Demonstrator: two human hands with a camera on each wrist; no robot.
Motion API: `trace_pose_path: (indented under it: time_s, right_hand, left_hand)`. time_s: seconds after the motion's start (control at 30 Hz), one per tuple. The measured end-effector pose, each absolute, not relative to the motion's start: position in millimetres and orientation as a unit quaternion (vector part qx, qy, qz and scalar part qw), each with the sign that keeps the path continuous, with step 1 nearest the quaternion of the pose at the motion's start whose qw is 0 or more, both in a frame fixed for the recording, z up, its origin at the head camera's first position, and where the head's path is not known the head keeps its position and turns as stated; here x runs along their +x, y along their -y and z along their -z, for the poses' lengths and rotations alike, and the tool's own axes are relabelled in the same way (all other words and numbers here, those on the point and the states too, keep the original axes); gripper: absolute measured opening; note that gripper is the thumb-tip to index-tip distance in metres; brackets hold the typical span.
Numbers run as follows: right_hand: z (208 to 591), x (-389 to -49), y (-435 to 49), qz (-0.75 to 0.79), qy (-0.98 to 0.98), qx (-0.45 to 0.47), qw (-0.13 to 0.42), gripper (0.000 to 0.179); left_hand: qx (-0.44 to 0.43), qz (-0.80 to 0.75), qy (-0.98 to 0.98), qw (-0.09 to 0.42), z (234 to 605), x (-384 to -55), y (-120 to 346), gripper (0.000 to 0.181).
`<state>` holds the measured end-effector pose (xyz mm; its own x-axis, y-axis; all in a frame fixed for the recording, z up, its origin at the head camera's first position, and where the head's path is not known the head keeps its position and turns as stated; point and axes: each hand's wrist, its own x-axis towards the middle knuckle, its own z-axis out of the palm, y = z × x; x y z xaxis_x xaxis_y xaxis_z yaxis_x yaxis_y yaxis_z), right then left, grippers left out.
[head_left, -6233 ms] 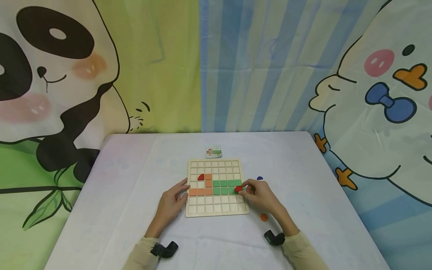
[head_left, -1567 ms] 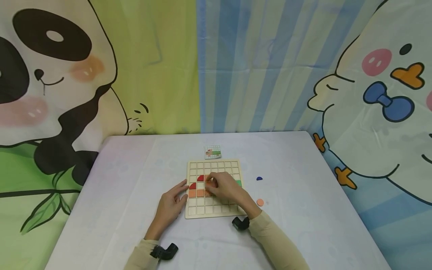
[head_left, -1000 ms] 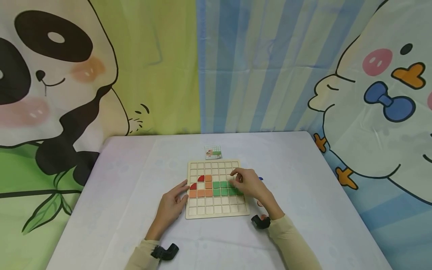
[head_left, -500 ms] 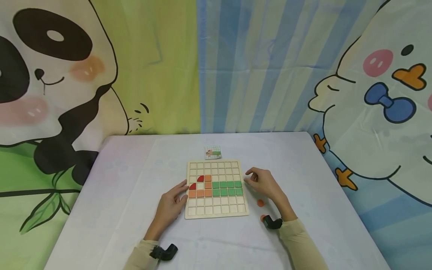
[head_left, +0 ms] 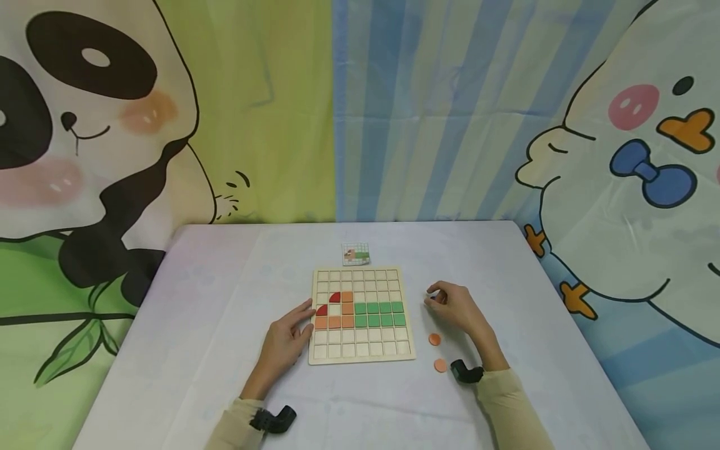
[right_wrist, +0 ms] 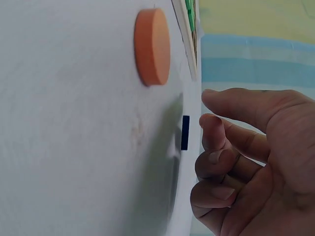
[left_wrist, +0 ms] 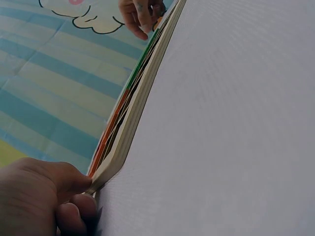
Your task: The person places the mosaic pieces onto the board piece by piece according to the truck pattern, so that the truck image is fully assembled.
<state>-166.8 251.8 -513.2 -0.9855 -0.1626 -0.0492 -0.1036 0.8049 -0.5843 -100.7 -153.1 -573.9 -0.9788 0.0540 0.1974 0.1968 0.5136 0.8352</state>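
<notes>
A wooden grid board (head_left: 360,350) lies on the white table, holding green tiles (head_left: 379,314), orange tiles (head_left: 335,322) and two red rounded pieces (head_left: 335,297). My left hand (head_left: 285,342) rests its fingertips against the board's left edge; in the left wrist view the thumb (left_wrist: 74,177) touches near the corner. Right of the board, my right hand (head_left: 458,309) is over a small dark blue piece (right_wrist: 185,132), mostly hidden by the fingers in the head view. The right wrist view shows a gap between thumb and index, fingers loosely bent, nothing held.
Two orange discs (head_left: 434,339) lie on the table right of the board, one nearer the right wrist's black camera (head_left: 465,372). A small card with a printed grid picture (head_left: 356,254) lies behind the board. Cartoon curtains (head_left: 292,125) hang beyond the table's far edge.
A second red piece now sits at the board's left, where the right hand earlier held one by the right edge. That hand has since moved right, off the board, to the blue piece. Left hand stays.
</notes>
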Motion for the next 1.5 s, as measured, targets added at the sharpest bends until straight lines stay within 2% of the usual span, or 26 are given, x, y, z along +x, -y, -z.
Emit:
trace_pose_path:
  time_s: [1.03, 1.5]
  right_hand:
    - [524.6, -169.8, -267.2, 0.297, -0.951, -0.078, 0.047, 0.015]
    - [520.9, -167.5, -264.1, 0.29, -0.954, -0.069, 0.042, 0.015]
  left_hand:
    - [-0.063, 0.492, 0.867, 0.054, 573.7, -100.3, 153.9, 0.033]
    - [-0.07, 0.488, 0.867, 0.069, 573.1, -99.8, 153.7, 0.034]
